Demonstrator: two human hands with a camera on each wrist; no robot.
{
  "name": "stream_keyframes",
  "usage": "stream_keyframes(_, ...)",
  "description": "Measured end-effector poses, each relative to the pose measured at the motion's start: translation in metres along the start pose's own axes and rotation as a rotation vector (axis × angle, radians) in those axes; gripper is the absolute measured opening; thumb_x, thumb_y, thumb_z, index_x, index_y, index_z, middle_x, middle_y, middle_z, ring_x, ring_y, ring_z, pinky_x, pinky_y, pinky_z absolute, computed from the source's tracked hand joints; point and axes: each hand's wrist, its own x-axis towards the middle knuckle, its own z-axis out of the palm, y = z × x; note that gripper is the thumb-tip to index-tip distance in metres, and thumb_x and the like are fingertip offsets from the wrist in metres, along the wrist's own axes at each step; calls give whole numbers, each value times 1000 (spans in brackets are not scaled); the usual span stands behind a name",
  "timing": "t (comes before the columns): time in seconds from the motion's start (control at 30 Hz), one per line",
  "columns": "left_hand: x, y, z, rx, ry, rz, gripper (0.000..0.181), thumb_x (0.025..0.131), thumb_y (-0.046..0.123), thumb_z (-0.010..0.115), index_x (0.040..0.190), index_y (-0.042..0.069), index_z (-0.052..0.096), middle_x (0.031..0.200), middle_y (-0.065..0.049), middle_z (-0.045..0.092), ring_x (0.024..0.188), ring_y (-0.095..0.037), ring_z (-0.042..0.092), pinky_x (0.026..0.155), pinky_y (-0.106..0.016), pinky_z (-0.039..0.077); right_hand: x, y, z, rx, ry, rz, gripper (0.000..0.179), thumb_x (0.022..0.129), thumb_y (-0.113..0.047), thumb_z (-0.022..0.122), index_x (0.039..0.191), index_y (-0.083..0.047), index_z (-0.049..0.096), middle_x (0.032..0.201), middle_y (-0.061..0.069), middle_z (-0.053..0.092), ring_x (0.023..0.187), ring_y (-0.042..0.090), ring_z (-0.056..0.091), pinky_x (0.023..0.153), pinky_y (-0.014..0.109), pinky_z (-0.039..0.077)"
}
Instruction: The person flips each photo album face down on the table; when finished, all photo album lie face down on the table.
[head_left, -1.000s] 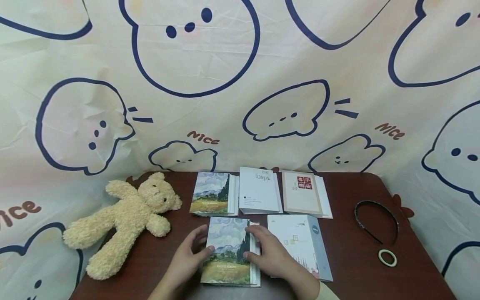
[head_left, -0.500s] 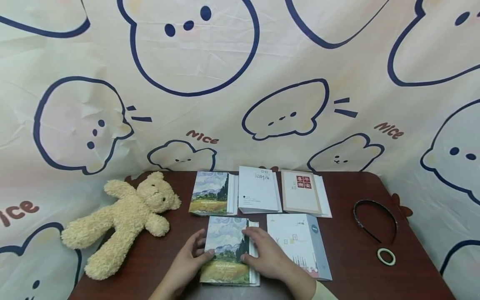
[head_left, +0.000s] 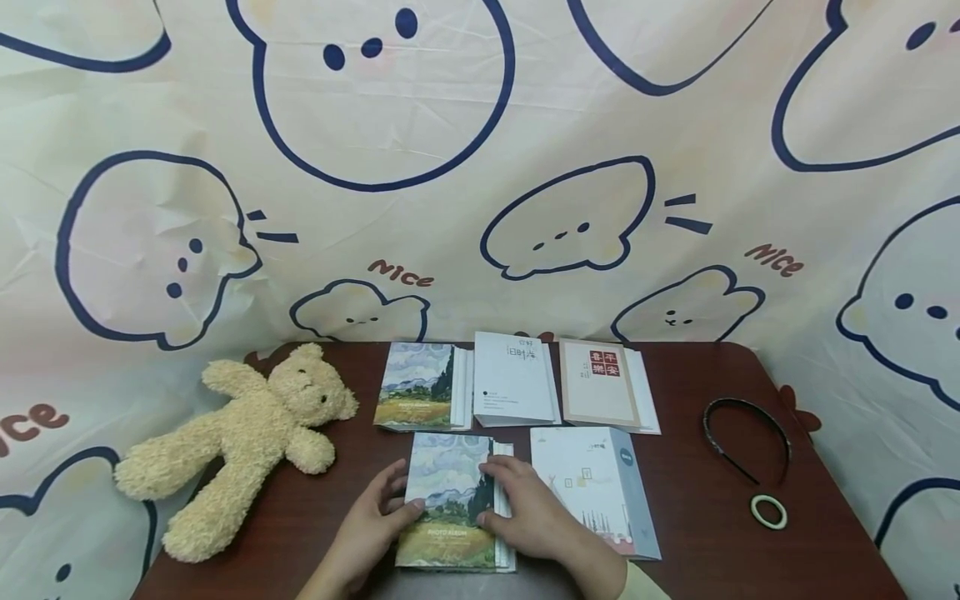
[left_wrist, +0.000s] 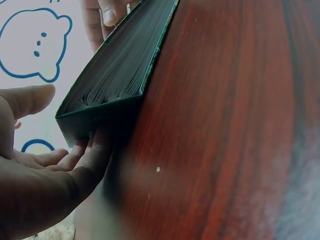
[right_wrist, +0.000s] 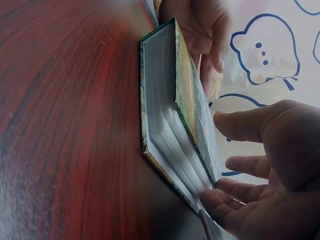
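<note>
A photo album (head_left: 450, 500) with a painted landscape cover lies at the front middle of the table in the head view. On its left side is my left hand (head_left: 372, 517), fingertips against the dark green spine (left_wrist: 85, 125) in the left wrist view, thumb raised apart from the cover. My right hand (head_left: 534, 512) lies along the opposite side. The right wrist view has its fingers (right_wrist: 220, 200) at the page edge (right_wrist: 175, 135), with the thumb up beside the cover. Both hands keep their fingers loosely extended, not wrapped round the album.
Behind stand a matching landscape album (head_left: 415, 387), a white album (head_left: 512, 379) and a beige one with red characters (head_left: 598, 383). A white-and-blue album (head_left: 581, 487) lies right. A teddy bear (head_left: 251, 446) lies left; a headband (head_left: 708, 433) and pale green ring (head_left: 768, 512) lie far right.
The head view has shifted slightly, so everything appears a little further left. My right fingertips have slid slightly nearer along the album's edge; the album stays in place.
</note>
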Motion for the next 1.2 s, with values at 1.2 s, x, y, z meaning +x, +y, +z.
stream_keyframes(1.2, -19, 12, -27, 4, 2, 31, 53, 107, 20, 57, 158, 14, 44, 156, -21, 44, 137, -42, 48, 92, -50, 54, 12, -11, 4, 162, -82, -1, 59, 96, -36, 74, 149, -17, 56, 154, 4, 45, 119, 22, 64, 100, 39, 54)
